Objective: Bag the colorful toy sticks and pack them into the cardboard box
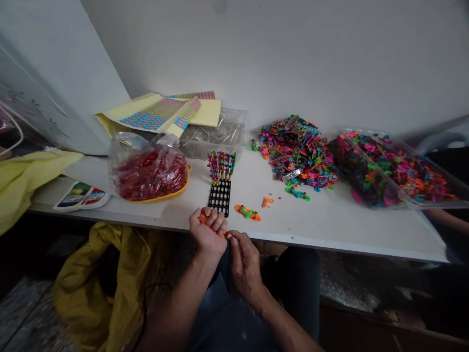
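At the table's front edge my left hand (208, 232) is closed around an orange plastic piece (203, 219), mostly hidden by the fingers. My right hand (246, 261) meets it from the right, thumb and forefinger pinched at a tiny pale, reddish bit that is too small to name. Just beyond the hands lies a black slotted rack (220, 196), its far end filled with several colourful toy pieces (222, 165). To the right of the rack are an orange-and-green toy skateboard (248, 213) and a loose orange gun-shaped piece (267, 202).
A heap of toy skateboards (300, 151) lies at the back, beside a clear bin of bright plastic parts (399, 168). On the left, a bag of red pieces (150, 168) sits in a yellow basket (161, 197). Sticker sheets (157, 112) rest on a clear box (216, 134).
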`<state>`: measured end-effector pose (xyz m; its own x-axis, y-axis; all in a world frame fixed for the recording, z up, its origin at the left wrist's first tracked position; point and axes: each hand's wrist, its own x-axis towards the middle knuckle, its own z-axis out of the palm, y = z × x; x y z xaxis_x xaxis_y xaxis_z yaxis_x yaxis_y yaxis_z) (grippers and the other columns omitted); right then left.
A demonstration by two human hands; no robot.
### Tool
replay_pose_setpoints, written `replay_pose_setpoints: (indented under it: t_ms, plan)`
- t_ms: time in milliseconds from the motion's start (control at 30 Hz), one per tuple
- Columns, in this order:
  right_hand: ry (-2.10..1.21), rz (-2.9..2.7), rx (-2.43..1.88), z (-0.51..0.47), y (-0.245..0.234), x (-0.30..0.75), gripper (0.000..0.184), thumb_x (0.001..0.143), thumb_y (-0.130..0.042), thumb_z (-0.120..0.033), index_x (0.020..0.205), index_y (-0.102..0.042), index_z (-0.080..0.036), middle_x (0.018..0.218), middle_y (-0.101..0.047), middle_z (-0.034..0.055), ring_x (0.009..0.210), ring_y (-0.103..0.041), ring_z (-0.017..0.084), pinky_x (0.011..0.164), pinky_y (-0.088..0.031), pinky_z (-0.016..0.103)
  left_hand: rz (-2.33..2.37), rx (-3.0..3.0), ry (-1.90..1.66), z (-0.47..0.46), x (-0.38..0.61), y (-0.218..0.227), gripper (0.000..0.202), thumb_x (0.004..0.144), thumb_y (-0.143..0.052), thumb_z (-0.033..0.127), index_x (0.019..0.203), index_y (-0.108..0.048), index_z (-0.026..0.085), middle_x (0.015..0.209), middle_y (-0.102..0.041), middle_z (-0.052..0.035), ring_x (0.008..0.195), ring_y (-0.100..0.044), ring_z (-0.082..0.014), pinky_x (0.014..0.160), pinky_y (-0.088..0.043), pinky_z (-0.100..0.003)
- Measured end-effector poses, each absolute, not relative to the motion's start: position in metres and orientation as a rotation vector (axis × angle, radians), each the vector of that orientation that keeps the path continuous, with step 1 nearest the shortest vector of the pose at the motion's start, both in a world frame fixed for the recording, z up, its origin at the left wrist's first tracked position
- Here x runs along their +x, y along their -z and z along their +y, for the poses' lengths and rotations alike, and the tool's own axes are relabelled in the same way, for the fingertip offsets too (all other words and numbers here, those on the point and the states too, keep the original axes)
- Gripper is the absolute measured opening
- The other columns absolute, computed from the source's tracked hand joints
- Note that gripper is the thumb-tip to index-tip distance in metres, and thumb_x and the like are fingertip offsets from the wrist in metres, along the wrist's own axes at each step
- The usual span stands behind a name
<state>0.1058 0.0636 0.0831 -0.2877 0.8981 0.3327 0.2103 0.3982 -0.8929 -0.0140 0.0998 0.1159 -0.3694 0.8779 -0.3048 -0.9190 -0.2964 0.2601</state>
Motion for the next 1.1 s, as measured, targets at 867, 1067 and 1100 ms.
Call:
replay_pose_setpoints:
  t_ms: [867, 1067, 1100]
  plan:
    - [-0.920, -1.971, -1.050, 0.270, -0.073, 0.055, 0.033, 0.085, -0.065, -0.047, 0.079, -0.071, -0.015, 0.075, -0.071, 0.0054, 0.066, -0.058, 0.018, 0.065, -0.045, 0.029, 2.270, 1.929, -1.085, 0.119, -0.053, -0.054, 0.024, 0.094, -0.060, 0.037, 0.111, -0.065, 0.020, 0.118, -0.067, -0.0098, 0.108, -0.056, -0.0290, 0.091, -0.041, -0.047]
    - [-0.867, -2.013, -1.056, 0.276, -0.069, 0.056, 0.031, 0.087, -0.063, -0.045, 0.083, -0.071, -0.015, 0.074, -0.071, 0.0039, 0.062, -0.056, 0.016, 0.060, -0.042, 0.026, 2.271, 1.920, -1.062, 0.119, -0.054, -0.056, 0.025, 0.095, -0.058, 0.037, 0.111, -0.064, 0.020, 0.118, -0.067, -0.0092, 0.108, -0.055, -0.0290, 0.092, -0.040, -0.047]
    - [-0.860, -2.018, -1.047, 0.277, -0.069, 0.056, 0.030, 0.087, -0.064, -0.044, 0.084, -0.071, -0.015, 0.076, -0.071, 0.0040, 0.062, -0.056, 0.016, 0.060, -0.042, 0.026, 2.275, 1.917, -1.062, 0.120, -0.053, -0.056, 0.025, 0.095, -0.058, 0.037, 0.111, -0.064, 0.019, 0.118, -0.067, -0.0093, 0.108, -0.055, -0.0292, 0.092, -0.040, -0.047]
